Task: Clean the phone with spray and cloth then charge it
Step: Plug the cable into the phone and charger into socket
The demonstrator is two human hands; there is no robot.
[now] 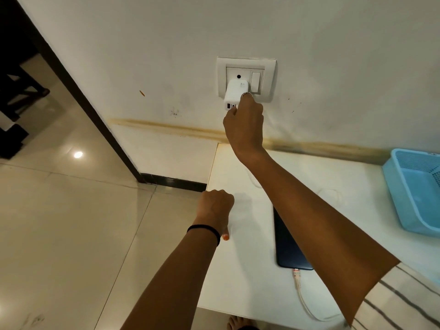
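A dark phone (289, 246) lies flat on the white table (240, 277), partly under my right forearm. A white cable (300, 290) is plugged into its near end and runs off toward the table's front edge. On the wall above, a white charger adapter (235, 91) sits in the socket plate (246, 63), beside a rocker switch (256, 79). My right hand (245, 126) reaches up and grips the adapter's lower right side, thumb under it. My left hand (216, 206) is curled in a fist and rests on the table's left edge, holding nothing.
A light blue plastic basket (416, 186) stands at the table's right end. To the left is tiled floor (59, 222) and a dark door frame (78, 91). A bare foot (235, 323) shows below the table's front edge. No spray or cloth is in view.
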